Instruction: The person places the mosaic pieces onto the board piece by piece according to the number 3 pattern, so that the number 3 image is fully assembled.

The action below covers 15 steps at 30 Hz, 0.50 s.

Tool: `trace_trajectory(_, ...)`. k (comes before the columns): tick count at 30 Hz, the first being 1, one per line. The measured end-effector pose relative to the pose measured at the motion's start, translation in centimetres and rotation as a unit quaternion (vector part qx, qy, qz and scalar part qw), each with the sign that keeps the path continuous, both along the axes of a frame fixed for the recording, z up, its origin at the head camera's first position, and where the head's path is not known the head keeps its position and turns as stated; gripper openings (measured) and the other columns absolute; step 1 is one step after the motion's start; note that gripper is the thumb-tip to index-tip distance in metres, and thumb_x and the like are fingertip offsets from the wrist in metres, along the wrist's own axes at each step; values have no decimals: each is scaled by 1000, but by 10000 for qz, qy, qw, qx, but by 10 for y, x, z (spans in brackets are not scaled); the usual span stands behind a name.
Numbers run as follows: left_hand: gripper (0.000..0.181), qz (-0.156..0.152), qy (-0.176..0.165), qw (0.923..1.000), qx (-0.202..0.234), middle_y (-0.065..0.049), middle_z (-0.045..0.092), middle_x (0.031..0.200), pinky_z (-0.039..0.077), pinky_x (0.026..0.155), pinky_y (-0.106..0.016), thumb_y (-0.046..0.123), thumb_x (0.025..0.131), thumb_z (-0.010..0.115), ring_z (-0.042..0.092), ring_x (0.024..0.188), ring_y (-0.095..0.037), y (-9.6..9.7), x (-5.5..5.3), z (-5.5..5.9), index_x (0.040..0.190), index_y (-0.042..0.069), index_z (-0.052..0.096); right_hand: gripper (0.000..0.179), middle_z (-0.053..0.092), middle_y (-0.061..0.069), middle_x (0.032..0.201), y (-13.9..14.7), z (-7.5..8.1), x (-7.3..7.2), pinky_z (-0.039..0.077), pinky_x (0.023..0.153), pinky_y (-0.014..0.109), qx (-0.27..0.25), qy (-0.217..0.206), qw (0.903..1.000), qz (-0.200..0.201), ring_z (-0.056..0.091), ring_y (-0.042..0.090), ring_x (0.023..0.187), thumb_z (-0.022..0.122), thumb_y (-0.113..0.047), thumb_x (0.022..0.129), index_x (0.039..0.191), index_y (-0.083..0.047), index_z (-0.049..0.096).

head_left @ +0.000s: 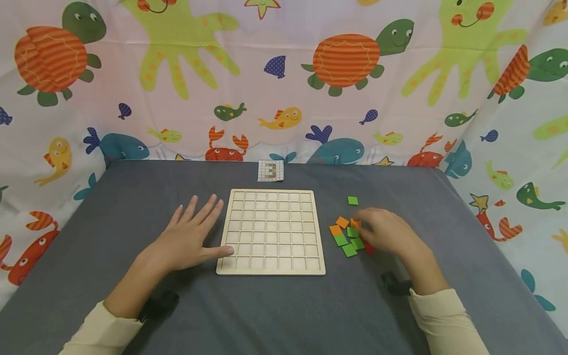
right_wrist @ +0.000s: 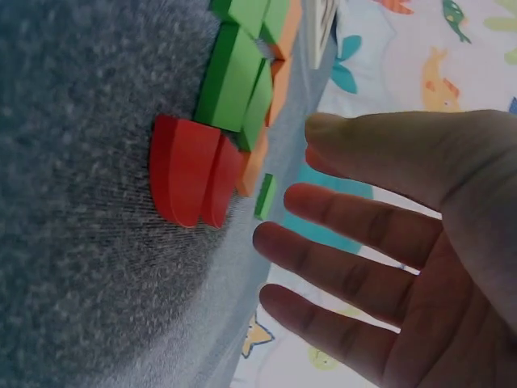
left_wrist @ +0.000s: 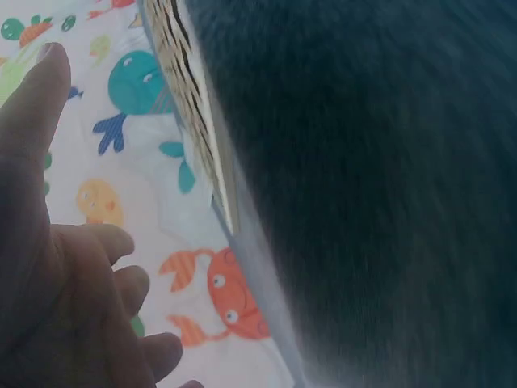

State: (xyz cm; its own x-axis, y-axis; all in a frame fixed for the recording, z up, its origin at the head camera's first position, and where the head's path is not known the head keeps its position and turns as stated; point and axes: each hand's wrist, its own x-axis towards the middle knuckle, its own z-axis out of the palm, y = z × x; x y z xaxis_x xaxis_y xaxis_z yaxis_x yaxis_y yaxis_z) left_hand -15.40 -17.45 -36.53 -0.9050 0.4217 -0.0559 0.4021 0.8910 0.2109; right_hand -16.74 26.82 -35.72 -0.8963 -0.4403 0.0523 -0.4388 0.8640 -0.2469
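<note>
A pale wooden grid board [head_left: 271, 231] lies on the grey cloth. My left hand [head_left: 186, 239] is spread beside it, the thumb reaching over its left edge; whether the thumb touches the wood cannot be told. My right hand [head_left: 386, 230] is over a loose group of small tiles to the right of the board. Orange tiles [head_left: 336, 230], green tiles [head_left: 349, 250] and red pieces [head_left: 369, 247] make up this group. In the right wrist view, the fingers are loosely bent and hold nothing, apart from the red pieces [right_wrist: 187, 174] with rounded ends and the green tiles [right_wrist: 230, 77].
A single green tile [head_left: 352, 200] lies behind the group. At the table's back edge is a small card [head_left: 270, 171] with a coloured grid pattern. A curtain [head_left: 275, 44] printed with sea animals hangs behind and around the table.
</note>
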Motion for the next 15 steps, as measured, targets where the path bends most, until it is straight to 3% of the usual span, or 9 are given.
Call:
trace_trajectory(6, 115, -193, -125, 9996, 141, -13, 12, 166, 7, 112, -69, 85, 80, 52, 4, 148, -49, 11, -6, -15, 161, 9, 21, 15, 73, 7, 99, -4, -2, -11, 54, 81, 50, 225, -108, 9996, 98, 67, 27, 90, 74, -5, 89, 103, -5, 76)
trace_trajectory(9, 120, -221, -362, 9989, 212, -13, 10, 167, 5, 112, -68, 89, 77, 50, 3, 149, -48, 14, -9, -20, 161, 10, 19, 12, 72, 3, 96, -4, -4, -15, 55, 78, 48, 322, -189, 9993, 87, 65, 23, 86, 74, -5, 89, 100, -9, 77)
trace_trajectory(15, 124, -214, -905, 9955, 165, -10, 5, 168, 2, 114, -66, 86, 74, 57, 0, 149, -46, 17, -11, -21, 162, 11, 12, 15, 72, 2, 94, -4, -7, -21, 55, 78, 48, 394, -300, 9988, 4, 65, 22, 85, 73, -1, 87, 96, -12, 79)
